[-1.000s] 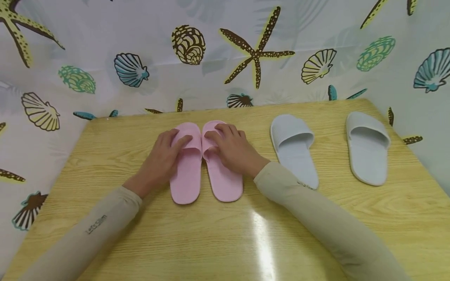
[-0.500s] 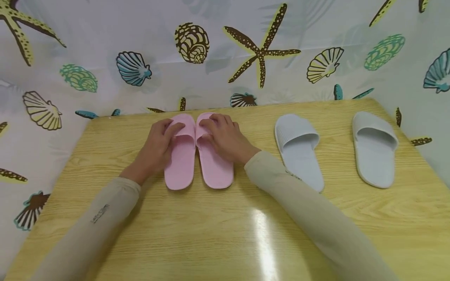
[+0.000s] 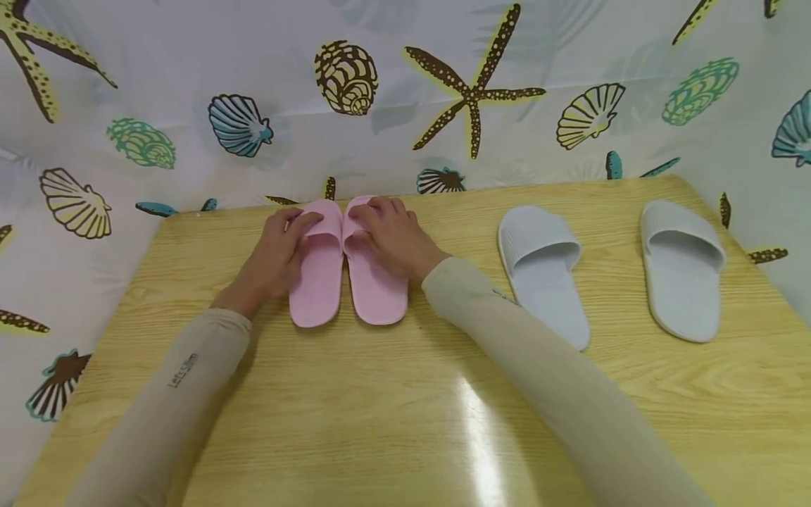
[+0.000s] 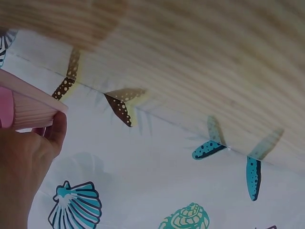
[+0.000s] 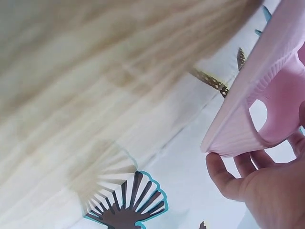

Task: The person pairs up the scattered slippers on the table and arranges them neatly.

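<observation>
Left hand (image 3: 272, 257) gripping left pink ribbed-strap slipper (image 3: 315, 289), right hand (image 3: 398, 243) gripping right pink ribbed-strap slipper (image 3: 379, 296), fingers (image 4: 58, 131) curled! Pair side by side, touching, near yellow wood-grain bench's (image 3: 355, 415) back edge.

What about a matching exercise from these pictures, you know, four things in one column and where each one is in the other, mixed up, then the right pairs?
1. Left pink slipper
2. Right pink slipper
3. Far-right white slipper
4. Seashell-print cloth

A. Behind the wood-grain table
B. In the right hand
C. Near the table's right edge, untouched
D. In the left hand

Pairs: 1-D, 2-B, 3-C, 4-A
</observation>
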The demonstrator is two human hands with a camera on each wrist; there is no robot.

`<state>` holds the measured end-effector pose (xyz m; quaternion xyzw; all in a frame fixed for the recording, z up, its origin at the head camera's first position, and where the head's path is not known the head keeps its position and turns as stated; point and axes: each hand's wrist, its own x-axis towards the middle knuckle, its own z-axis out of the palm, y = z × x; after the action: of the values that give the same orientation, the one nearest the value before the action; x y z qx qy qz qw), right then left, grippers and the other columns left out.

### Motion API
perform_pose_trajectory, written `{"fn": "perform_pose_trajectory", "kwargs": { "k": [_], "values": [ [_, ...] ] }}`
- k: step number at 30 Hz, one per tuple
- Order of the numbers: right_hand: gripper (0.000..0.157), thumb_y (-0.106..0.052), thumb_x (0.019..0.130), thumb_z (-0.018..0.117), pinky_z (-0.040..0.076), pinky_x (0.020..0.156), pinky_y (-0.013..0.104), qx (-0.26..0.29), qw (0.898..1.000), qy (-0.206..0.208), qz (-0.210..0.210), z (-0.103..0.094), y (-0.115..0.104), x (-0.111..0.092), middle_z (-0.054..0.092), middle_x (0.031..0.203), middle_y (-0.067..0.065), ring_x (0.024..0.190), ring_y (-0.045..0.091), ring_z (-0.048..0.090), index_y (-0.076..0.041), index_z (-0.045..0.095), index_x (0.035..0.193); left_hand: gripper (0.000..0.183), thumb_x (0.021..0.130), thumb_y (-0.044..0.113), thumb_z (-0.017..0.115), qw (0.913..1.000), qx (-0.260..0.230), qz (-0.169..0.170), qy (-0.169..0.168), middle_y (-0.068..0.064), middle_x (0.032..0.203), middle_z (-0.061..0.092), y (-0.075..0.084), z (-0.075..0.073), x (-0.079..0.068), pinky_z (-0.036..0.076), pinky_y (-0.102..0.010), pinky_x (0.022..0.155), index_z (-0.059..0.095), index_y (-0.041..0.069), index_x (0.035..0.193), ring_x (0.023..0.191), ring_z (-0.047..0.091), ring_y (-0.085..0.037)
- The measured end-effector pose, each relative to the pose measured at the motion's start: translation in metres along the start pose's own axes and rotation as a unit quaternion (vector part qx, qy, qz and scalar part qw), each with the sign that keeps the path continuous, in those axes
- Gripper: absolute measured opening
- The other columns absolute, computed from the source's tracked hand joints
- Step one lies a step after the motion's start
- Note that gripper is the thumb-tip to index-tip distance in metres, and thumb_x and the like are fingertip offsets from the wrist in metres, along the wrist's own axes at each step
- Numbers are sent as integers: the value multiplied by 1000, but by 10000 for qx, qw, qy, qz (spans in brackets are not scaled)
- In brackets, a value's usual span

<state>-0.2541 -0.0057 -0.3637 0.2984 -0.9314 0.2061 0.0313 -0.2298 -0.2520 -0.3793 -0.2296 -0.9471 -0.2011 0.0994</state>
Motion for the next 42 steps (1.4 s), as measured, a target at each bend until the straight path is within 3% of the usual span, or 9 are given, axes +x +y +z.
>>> {"fn": "perform_pose_trajectory", "kwargs": {
  "k": [7,17,23,37,42],
  "values": [
    [41,-44,103,48,39,102,52,39,9999,-150,13,3,4,9,41,145,13,136,34,37,-26,46,140,41,104,6,39,9998,95,-100,-133,-31,145,34,-7,0,5,32,-62,113,41,19,143,137,32,-46],
    [44,-44,103,50,35,108,54,186,9989,-416,127,6,10,18,40,148,13,139,35,36,-26,44,142,38,101,2,44,9995,83,285,79,-35,137,40,-15,7,11,33,-61,112,45,13,138,131,39,-49],
    [43,-43,103,51,36,108,55,145,9990,-397,152,5,7,23,41,147,13,138,35,36,-25,46,141,39,102,4,42,9997,123,104,-180,-33,141,37,-18,3,16,31,-61,114,43,15,140,134,36,-47],
    [46,-44,103,48,34,109,54,-30,9966,-809,166,9,6,34,40,149,12,139,33,34,-23,44,144,39,101,3,45,9989,162,62,-444,-35,140,38,-25,4,19,30,-61,114,44,11,139,132,37,-49],
    [46,-46,104,45,35,108,53,-179,9960,-859,162,10,6,36,39,149,12,139,33,34,-24,43,145,42,98,0,47,9988,71,197,-443,-33,137,41,-30,5,21,31,-60,113,45,9,139,130,39,-48]
  ]
}}
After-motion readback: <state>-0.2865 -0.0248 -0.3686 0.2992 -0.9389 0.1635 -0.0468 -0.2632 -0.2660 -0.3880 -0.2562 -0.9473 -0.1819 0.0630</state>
